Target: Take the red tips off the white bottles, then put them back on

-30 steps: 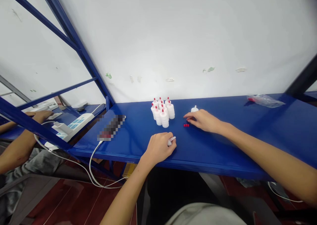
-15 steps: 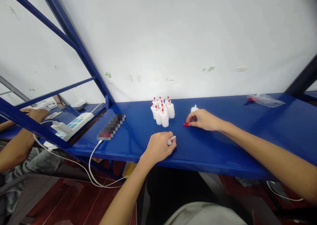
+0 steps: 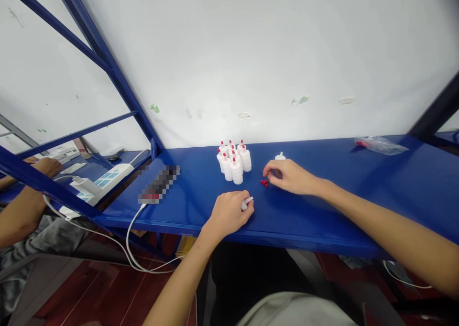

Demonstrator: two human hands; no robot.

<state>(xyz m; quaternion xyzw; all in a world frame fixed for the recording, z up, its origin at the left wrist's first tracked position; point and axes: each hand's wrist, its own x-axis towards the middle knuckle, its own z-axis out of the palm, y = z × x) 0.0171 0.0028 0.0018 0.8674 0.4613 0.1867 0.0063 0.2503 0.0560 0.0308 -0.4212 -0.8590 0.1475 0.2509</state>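
Note:
On the blue shelf (image 3: 358, 197) my left hand (image 3: 229, 213) is curled round a small white bottle (image 3: 247, 203) lying near the front edge, its nozzle poking out to the right. My right hand (image 3: 289, 175) rests farther back, fingers bent, with thumb and forefinger pinched just right of a few tiny red caps (image 3: 265, 183). Whether a cap is between those fingertips is too small to tell. A lone uncapped white bottle (image 3: 280, 157) stands just behind that hand. A cluster of several white bottles with red caps (image 3: 234, 161) stands left of it.
A blurred dark device (image 3: 159, 184) lies at the shelf's left end with a white cable (image 3: 132, 230) hanging down. A clear plastic bag (image 3: 380, 145) sits far right. A blue steel frame (image 3: 103, 68) slants at left; beyond it another person's arms (image 3: 21, 206) and a power strip (image 3: 103, 178).
My right hand has shifted slightly left toward the red caps and its fingers have closed into a pinch. The left hand has stayed put on its bottle.

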